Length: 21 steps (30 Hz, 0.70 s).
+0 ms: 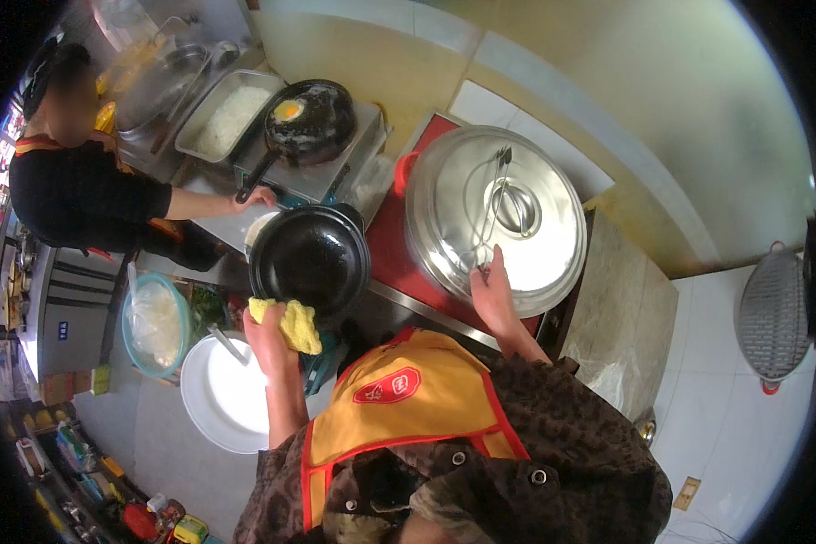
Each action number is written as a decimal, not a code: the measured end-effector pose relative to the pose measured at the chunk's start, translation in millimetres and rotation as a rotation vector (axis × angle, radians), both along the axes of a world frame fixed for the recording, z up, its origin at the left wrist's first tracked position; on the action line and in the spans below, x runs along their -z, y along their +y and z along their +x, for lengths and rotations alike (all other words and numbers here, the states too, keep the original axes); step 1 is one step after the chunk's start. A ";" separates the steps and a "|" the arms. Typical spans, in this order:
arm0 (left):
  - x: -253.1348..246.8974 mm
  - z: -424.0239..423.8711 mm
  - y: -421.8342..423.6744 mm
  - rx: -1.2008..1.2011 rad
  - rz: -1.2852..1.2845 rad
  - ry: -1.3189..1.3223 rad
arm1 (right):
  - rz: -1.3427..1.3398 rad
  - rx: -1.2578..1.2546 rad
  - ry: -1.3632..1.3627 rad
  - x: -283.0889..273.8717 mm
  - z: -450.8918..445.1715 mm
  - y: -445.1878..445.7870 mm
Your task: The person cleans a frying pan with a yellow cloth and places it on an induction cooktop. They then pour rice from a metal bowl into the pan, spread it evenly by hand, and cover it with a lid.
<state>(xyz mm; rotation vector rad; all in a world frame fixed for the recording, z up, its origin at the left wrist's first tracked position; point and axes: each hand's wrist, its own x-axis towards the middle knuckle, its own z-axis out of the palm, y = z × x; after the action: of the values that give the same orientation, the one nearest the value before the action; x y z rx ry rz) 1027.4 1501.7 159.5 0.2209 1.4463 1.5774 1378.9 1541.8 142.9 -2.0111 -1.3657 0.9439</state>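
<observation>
My left hand (270, 334) holds a folded yellow cloth (291, 325) at the near rim of a black two-handled pot (311, 258), whose dark inside looks glossy. The cloth hides how the fingers meet the rim. On the right, my right hand (493, 289) has its fingers on the handle end of metal tongs (491, 214). These tongs lie across the shiny domed lid (551, 231) of a large steel pot, with their dark tips beyond the lid's loop handle (517, 209). The large pot rests on a red surface (391, 255).
A co-worker's hand (255, 198) is near a black frying pan (313, 122) holding an egg, on a metal stove. Beside it is a steel tray (194, 146) of white food. Lower left stand a white bucket (197, 408) of white liquid and a blue basin (128, 340) with a plastic bag.
</observation>
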 end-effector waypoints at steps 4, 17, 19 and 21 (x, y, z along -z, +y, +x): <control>16.9 -3.7 31.4 -0.014 -0.012 0.003 | -0.021 0.046 0.209 21.4 -11.2 34.2; 41.7 37.0 84.2 0.008 -0.033 0.006 | -0.017 0.094 0.448 73.8 22.8 72.4; 41.0 50.9 82.9 0.011 -0.044 -0.012 | -0.061 -0.075 0.436 41.7 31.6 69.6; 39.2 71.3 78.4 0.018 -0.053 -0.026 | -0.130 -0.174 0.430 22.4 46.3 61.7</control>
<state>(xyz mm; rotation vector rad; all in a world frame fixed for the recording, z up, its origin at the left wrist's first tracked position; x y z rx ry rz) 1098.6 1580.1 120.3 0.1809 1.4597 1.5205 1425.2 1603.6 120.5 -1.6618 -1.2724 1.4780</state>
